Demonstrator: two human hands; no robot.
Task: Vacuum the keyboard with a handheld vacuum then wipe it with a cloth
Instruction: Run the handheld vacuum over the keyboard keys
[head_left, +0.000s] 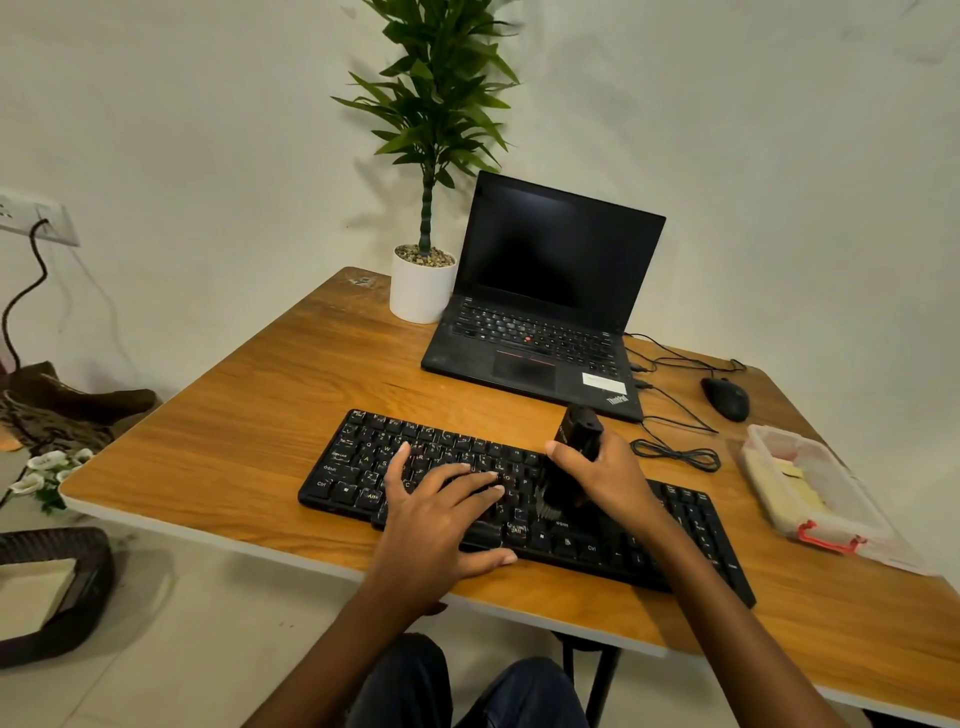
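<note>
A black keyboard (363, 457) lies near the front edge of the wooden table (249, 415). My right hand (608, 478) grips a black handheld vacuum (576, 431), held upright with its brush nozzle down on the keys near the keyboard's middle. My left hand (436, 514) rests flat on the keys left of the vacuum, fingers spread and straight. No cloth shows clearly in view.
Behind the keyboard stand an open black laptop (540, 306) and a white potted plant (422, 286). A black mouse (726, 398) and its coiled cable (675, 454) lie at right. A clear plastic box (810, 488) with a red latch sits at the table's right edge.
</note>
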